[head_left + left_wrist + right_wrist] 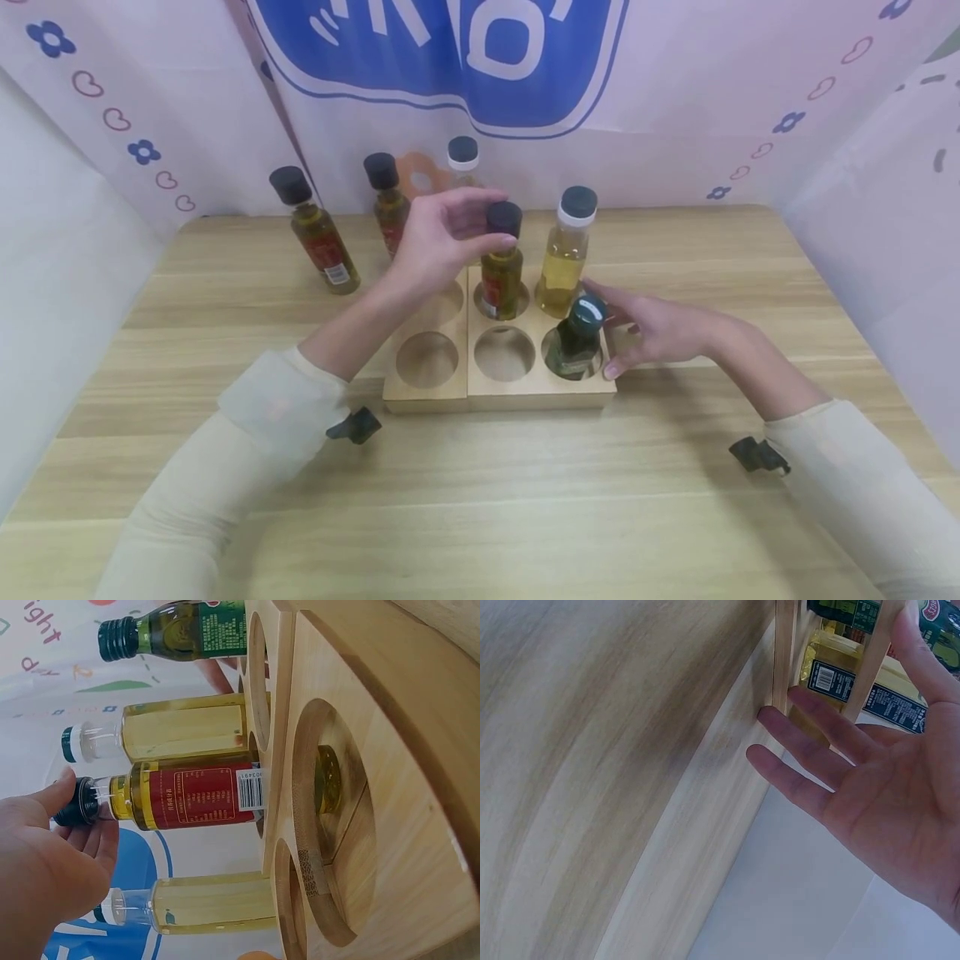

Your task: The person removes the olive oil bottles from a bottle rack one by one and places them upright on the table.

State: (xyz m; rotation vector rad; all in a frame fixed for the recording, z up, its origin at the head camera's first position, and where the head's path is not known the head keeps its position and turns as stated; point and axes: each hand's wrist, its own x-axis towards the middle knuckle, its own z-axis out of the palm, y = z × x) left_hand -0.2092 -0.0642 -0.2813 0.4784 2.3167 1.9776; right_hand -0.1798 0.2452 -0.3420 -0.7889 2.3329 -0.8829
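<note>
Nearest, at mid-frame, is the rack (540, 398), with my right hand (660, 329) loosely spread at its right edge, gripping nothing, beside the green bottle (573, 354). Farther in, my left hand (446, 233) curls thumb and fingers round the cap (504, 218) of a red-label bottle (501, 279) standing far-middle in the rack. I judge I'm seating it; next calls for a clean release. Its barcode (250, 789) digits blur; upper left of the left wrist view, the backdrop (22, 686) reads "ight".

A wood-grain table (480, 517) meets a white backdrop (675, 133) bearing a blue sign (442, 75), flowers (144, 152) and hearts (117, 119).
</note>
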